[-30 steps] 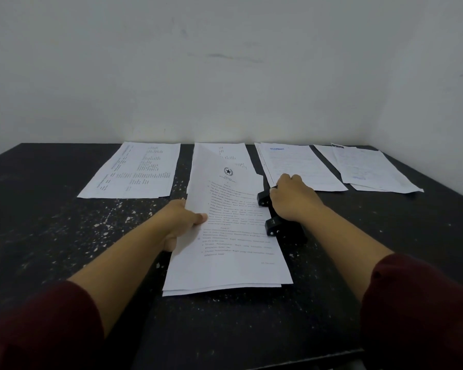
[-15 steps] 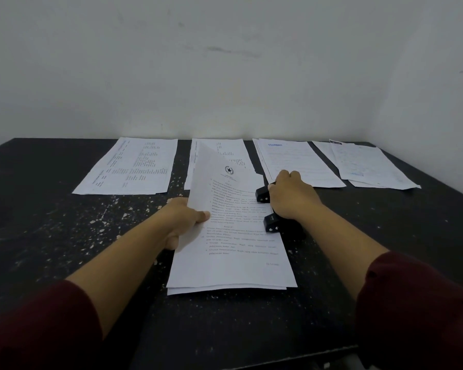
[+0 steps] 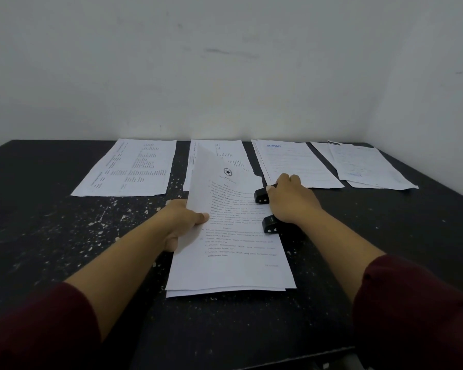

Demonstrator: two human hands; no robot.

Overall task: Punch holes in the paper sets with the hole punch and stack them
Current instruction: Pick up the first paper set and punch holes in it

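Note:
A white printed paper set (image 3: pixel 233 265) with a star emblem lies in the middle of the black table. My left hand (image 3: pixel 181 220) grips its left edge, thumb on top, and that edge is lifted. The set's right edge sits in the black hole punch (image 3: pixel 269 225), whose two ends show on either side of my right hand (image 3: pixel 290 201). That hand rests palm down on top of the punch and hides its middle.
Along the far edge lie other paper sets: one at left (image 3: pixel 129 169), one behind the held set (image 3: pixel 225 150), one right of centre (image 3: pixel 294 161), one at far right (image 3: pixel 366 166). The black table (image 3: pixel 64 236) is speckled white. White walls stand behind and right.
The hands, the paper set and the punch keep their places relative to each other. Only the camera view has shifted slightly.

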